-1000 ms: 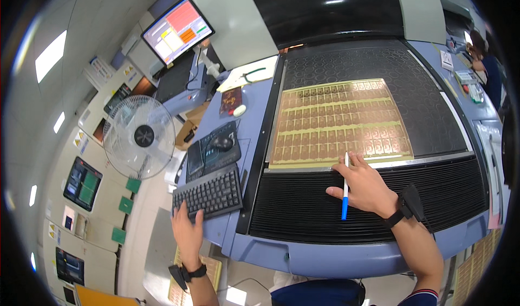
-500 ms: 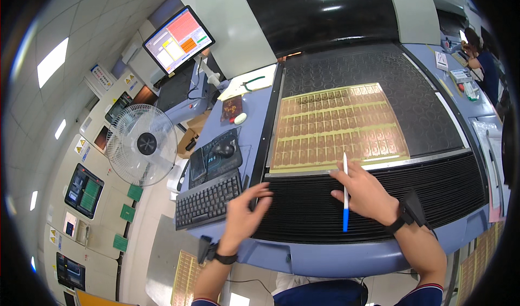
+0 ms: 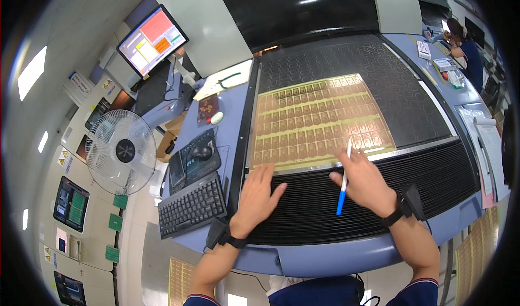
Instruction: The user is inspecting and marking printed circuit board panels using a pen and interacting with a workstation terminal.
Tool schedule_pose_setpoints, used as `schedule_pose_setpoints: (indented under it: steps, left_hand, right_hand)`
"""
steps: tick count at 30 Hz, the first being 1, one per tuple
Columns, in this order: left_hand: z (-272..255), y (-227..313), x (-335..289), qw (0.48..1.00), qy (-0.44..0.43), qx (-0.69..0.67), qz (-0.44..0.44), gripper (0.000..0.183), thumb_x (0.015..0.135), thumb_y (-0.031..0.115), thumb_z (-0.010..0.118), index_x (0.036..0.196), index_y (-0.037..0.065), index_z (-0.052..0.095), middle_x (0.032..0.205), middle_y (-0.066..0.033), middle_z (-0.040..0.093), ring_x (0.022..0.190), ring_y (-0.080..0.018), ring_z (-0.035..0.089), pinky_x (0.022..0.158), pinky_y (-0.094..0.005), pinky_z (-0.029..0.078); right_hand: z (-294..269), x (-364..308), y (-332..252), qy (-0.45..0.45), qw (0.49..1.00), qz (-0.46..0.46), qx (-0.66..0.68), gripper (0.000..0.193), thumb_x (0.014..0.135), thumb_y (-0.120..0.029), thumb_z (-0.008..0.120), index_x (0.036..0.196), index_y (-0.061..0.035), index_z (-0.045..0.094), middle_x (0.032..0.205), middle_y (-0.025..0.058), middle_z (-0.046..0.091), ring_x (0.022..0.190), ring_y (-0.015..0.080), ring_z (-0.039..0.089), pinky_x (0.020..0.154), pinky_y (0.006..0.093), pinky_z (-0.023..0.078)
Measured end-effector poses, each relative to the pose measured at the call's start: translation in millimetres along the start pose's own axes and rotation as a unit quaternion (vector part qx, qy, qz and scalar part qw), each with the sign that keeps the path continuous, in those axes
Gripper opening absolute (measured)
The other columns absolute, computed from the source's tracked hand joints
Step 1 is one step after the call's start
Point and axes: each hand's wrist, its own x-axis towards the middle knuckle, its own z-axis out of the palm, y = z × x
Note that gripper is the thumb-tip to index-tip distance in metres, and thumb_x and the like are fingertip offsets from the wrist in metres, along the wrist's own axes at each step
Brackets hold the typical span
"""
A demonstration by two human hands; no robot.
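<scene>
A large copper-and-yellow circuit board panel (image 3: 311, 123) lies on the black textured bed of a machine. My left hand (image 3: 258, 198) is open, fingers stretched toward the panel's near left corner and thumb apart. Its fingertips are at or close to that edge; I cannot tell if they touch. In my right hand (image 3: 365, 181) a white pen with a blue end (image 3: 342, 197) is held between the fingers, blue end toward me. The right fingertips reach the panel's near edge.
Black ribbed bellows (image 3: 309, 211) span the front of the machine. To the left are a keyboard (image 3: 192, 207), a mouse (image 3: 201, 152), pliers (image 3: 229, 80) and a monitor (image 3: 153, 40). A fan (image 3: 122, 151) stands beyond. A co-worker (image 3: 467, 51) sits at far right near a clipboard (image 3: 490, 149).
My left hand has moved from beside the keyboard forward and right to the panel's near left edge, fingers straightening. My right hand stays near the edge with the pen. The whole view has shifted.
</scene>
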Motion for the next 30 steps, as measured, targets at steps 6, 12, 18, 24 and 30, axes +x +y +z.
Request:
schedule_pose_setpoints:
  steps: [6,12,18,24,30]
  left_hand:
    - [2,-5,2,0.995,-0.045,0.005,-0.091,0.061,0.099,0.039,0.056,0.139,-0.005,0.045,0.141,-0.0297,0.049,0.137,-0.0434,0.041,0.115,-0.0527,0.030]
    - [3,-6,5,0.996,-0.044,-0.013,-0.082,0.062,0.099,0.041,0.055,0.140,-0.004,0.046,0.143,-0.0310,0.047,0.140,-0.0425,0.039,0.116,-0.0523,0.028]
    - [-1,-7,1,0.994,-0.047,-0.025,-0.098,0.058,0.099,0.041,0.056,0.137,-0.002,0.050,0.142,-0.0295,0.049,0.138,-0.0415,0.041,0.116,-0.0532,0.028]
    - [-3,-8,2,0.992,-0.032,-0.020,-0.119,0.057,0.098,0.041,0.058,0.135,-0.002,0.053,0.139,-0.0277,0.053,0.137,-0.0406,0.044,0.115,-0.0547,0.029]
    - [-2,-7,2,0.991,-0.041,-0.028,-0.126,0.056,0.098,0.041,0.058,0.134,-0.001,0.054,0.140,-0.0296,0.051,0.138,-0.0416,0.042,0.116,-0.0542,0.029]
  right_hand:
    - [9,0,17,-0.013,0.995,0.043,-0.084,0.046,0.094,-0.026,0.064,0.123,0.0062,0.050,0.112,0.0335,0.063,0.121,0.0507,0.053,0.110,0.0598,0.034]
    - [4,1,25,-0.004,0.996,0.045,-0.074,0.044,0.095,-0.028,0.062,0.121,0.0061,0.053,0.108,0.0308,0.065,0.117,0.0505,0.055,0.111,0.0579,0.035]
    - [-4,3,13,-0.050,0.995,0.079,-0.045,0.044,0.096,-0.031,0.062,0.119,0.0062,0.054,0.104,0.0310,0.065,0.112,0.0535,0.055,0.107,0.0563,0.039]
    - [-4,2,10,-0.059,0.995,0.067,-0.034,0.047,0.097,-0.032,0.061,0.122,0.0065,0.053,0.107,0.0340,0.065,0.126,0.0571,0.046,0.109,0.0563,0.038]
    - [-3,-1,12,-0.058,0.995,0.050,-0.059,0.048,0.096,-0.031,0.062,0.124,0.0072,0.051,0.107,0.0366,0.064,0.128,0.0565,0.045,0.112,0.0560,0.035]
